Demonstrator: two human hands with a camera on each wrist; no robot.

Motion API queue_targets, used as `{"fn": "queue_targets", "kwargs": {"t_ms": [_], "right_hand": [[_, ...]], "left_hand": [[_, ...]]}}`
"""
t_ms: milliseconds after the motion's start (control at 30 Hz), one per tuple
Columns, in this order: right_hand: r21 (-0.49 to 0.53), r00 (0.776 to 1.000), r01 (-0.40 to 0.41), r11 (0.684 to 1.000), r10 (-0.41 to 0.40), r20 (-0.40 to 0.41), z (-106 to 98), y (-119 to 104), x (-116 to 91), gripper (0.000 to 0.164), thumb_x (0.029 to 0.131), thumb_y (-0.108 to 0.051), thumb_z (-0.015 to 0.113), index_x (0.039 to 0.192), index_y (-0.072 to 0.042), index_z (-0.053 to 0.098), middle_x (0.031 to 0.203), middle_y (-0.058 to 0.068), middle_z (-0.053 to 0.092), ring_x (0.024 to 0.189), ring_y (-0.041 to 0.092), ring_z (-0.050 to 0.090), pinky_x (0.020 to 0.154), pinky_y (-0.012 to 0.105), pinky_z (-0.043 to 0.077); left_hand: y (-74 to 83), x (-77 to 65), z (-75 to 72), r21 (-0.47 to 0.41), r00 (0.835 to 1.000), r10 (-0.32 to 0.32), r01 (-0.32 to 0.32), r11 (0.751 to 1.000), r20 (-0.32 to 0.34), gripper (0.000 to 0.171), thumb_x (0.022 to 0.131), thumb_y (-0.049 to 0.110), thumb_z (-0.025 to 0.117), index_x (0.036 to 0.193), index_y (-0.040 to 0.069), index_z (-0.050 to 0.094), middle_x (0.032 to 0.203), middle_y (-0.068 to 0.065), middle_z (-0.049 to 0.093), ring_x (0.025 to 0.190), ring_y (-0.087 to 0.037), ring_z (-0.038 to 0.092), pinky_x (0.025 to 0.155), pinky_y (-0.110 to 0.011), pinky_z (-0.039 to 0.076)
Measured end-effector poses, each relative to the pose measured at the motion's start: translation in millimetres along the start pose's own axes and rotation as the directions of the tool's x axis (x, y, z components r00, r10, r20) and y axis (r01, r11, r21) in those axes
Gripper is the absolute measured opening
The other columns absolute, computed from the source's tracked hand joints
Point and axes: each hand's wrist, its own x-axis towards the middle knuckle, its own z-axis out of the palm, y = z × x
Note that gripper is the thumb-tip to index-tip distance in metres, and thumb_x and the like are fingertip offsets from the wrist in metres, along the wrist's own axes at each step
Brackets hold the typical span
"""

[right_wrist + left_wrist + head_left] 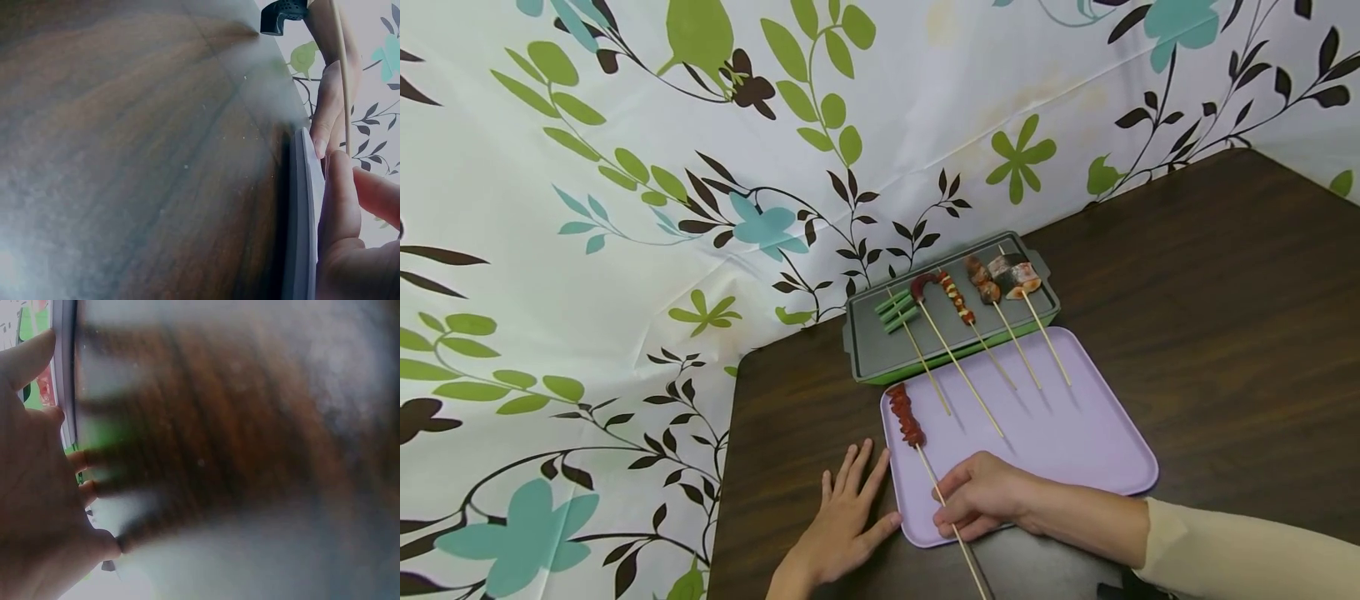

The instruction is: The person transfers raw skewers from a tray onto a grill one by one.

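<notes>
My right hand (981, 497) pinches the wooden stick of a skewer of red pieces (907, 415) between thumb and fingers, over the near left part of a lilac tray (1075, 433). The red pieces lie toward the tray's far left corner. The right wrist view shows the stick (344, 81) at the fingertips of the right hand (350, 244). My left hand (844, 525) lies with fingers spread on the dark table, its thumb near the tray's left edge. In the left wrist view the left hand (37, 475) has straight fingers and holds nothing.
Behind the tray stands a grey-topped green grill box (880, 354). Several skewers lie across it, including green sticks (897, 311), brown chunks (983, 279) and a dark-skinned piece (1015, 275); their sticks reach over the tray. A leaf-patterned cloth (925, 108) hangs behind the dark wooden table (1217, 333).
</notes>
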Motion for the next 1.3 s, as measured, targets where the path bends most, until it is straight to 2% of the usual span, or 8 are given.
{"fn": "queue_targets", "kwargs": {"t_ms": [267, 467, 700, 900, 1133, 1300], "right_hand": [[-0.037, 0.998, 0.060, 0.997, -0.060, 0.002, -1, 0, -7, 0.031, 0.080, 0.005, 0.068, 0.109, 0.011, 0.060, 0.085, 0.020, 0.071, 0.072, 0.021, 0.070, 0.057, 0.029, 0.056], [-0.038, 0.994, 0.102, 0.994, -0.101, 0.044, 1, -3, -16, 0.033, 0.078, 0.006, 0.068, 0.110, 0.011, 0.062, 0.083, 0.020, 0.071, 0.071, 0.022, 0.071, 0.055, 0.027, 0.055], [-0.069, 0.985, 0.152, 0.986, -0.145, 0.095, 8, -23, -18, 0.031, 0.080, 0.004, 0.069, 0.110, 0.011, 0.063, 0.082, 0.019, 0.072, 0.071, 0.021, 0.070, 0.056, 0.027, 0.055], [-0.119, 0.980, 0.195, 0.974, -0.190, 0.055, 13, -52, -3, 0.033, 0.083, 0.003, 0.067, 0.114, 0.014, 0.059, 0.085, 0.019, 0.072, 0.075, 0.021, 0.071, 0.061, 0.033, 0.057], [-0.131, 0.984, 0.171, 0.976, -0.176, -0.030, 17, -82, 24, 0.035, 0.084, 0.007, 0.065, 0.117, 0.016, 0.056, 0.089, 0.021, 0.071, 0.079, 0.026, 0.072, 0.063, 0.031, 0.057], [-0.137, 0.983, 0.160, 0.978, -0.170, -0.072, 23, -98, 41, 0.027, 0.083, 0.009, 0.066, 0.109, 0.014, 0.060, 0.088, 0.021, 0.071, 0.077, 0.024, 0.072, 0.063, 0.030, 0.057]], "left_hand": [[-0.2, 0.5, 1.0, 0.001, 1.000, -0.011, 0.011, 1.000, 0.012, 0.075, 0.093, 0.061, 0.042, 0.154, 0.031, 0.012, 0.161, -0.005, 0.004, 0.146, -0.033, -0.002, 0.103, -0.072, 0.005], [-0.7, 1.4, 0.6, -0.004, 1.000, -0.006, 0.006, 1.000, 0.011, 0.074, 0.094, 0.060, 0.043, 0.154, 0.033, 0.010, 0.162, -0.004, 0.003, 0.146, -0.033, -0.002, 0.103, -0.072, 0.005], [-1.5, 1.4, 0.1, 0.000, 1.000, -0.011, 0.011, 1.000, 0.017, 0.074, 0.094, 0.061, 0.043, 0.154, 0.033, 0.010, 0.162, -0.003, 0.002, 0.147, -0.031, -0.003, 0.104, -0.071, 0.004], [-2.1, 1.8, 1.9, -0.001, 1.000, -0.008, 0.008, 1.000, 0.022, 0.074, 0.094, 0.061, 0.041, 0.154, 0.032, 0.009, 0.162, -0.001, 0.000, 0.147, -0.031, -0.005, 0.104, -0.071, 0.004], [-2.5, 0.5, 2.1, 0.003, 1.000, 0.005, -0.005, 1.000, 0.010, 0.074, 0.094, 0.060, 0.041, 0.154, 0.034, 0.005, 0.161, -0.005, 0.002, 0.146, -0.033, -0.003, 0.102, -0.073, 0.005], [-2.9, 1.1, 2.5, 0.007, 1.000, 0.006, -0.007, 1.000, 0.019, 0.075, 0.095, 0.061, 0.040, 0.154, 0.033, 0.005, 0.161, -0.007, 0.001, 0.146, -0.035, -0.004, 0.101, -0.075, 0.005]]}}
